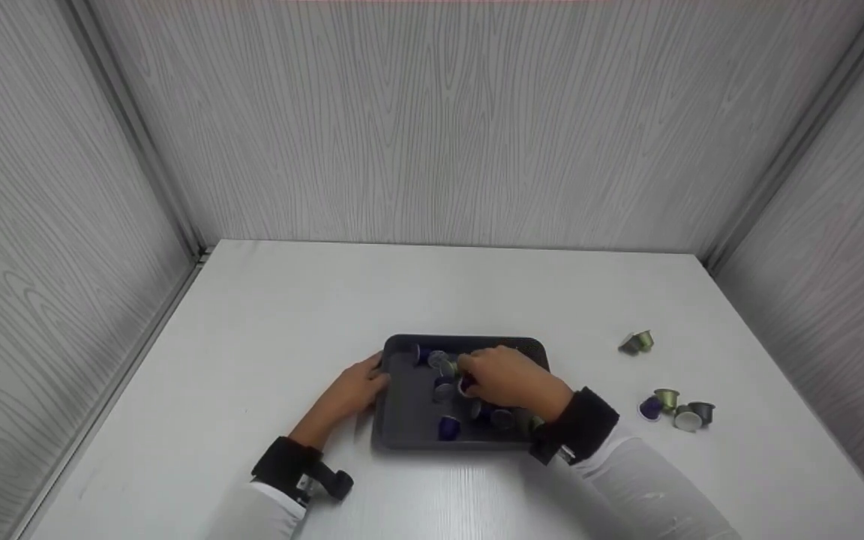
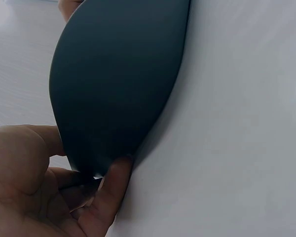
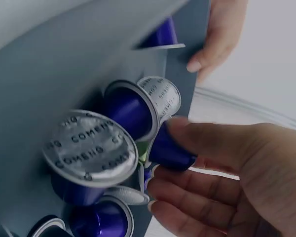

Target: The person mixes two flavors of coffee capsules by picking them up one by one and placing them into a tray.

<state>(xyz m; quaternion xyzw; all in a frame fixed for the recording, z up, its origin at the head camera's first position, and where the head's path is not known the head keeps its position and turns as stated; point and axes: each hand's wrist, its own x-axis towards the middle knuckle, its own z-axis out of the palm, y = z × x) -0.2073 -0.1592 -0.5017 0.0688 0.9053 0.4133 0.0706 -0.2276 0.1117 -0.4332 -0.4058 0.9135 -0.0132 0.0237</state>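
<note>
Right wrist view shows our right hand (image 3: 251, 170) pinching a purple pod (image 3: 170, 150) (our left hand (image 1: 357, 385) grips the tray (image 1: 411, 420)).

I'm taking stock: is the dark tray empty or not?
Not empty: the head and right wrist views show several capsules lying in the tray.

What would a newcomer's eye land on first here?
The dark tray on the white table in front of the person, its dark shape standing out against the pale surface. Inside it, the right hand pinches a purple capsule among others, while the left hand grips the tray's left edge. Then two small clusters of loose capsules off to the right.
</note>
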